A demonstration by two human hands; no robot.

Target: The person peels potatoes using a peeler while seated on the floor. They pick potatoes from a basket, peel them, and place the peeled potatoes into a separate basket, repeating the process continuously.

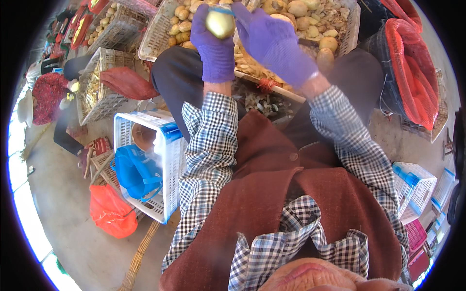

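My left hand (213, 54), in a purple knit glove, holds a pale peeled potato (220, 24) above the crates before me. My right hand (271, 40), gloved the same way, grips a blue-handled peeler (221, 10) that lies across the far end of this potato. Most of its handle is hidden by my fingers. Beneath my left hand stands a plastic crate (147, 45) of unpeeled potatoes (182, 26). To the right, under my right hand, another crate (354, 25) holds peelings (335, 18) and several potatoes (297, 8).
At left stand a white plastic basket (171, 196) with a blue bag (136, 171), and a straw broom (142, 251). A co-worker (49, 96) sits by a crate of peelings (93, 85). Red mesh (415, 72) drapes a dark bucket (382, 69) at right.
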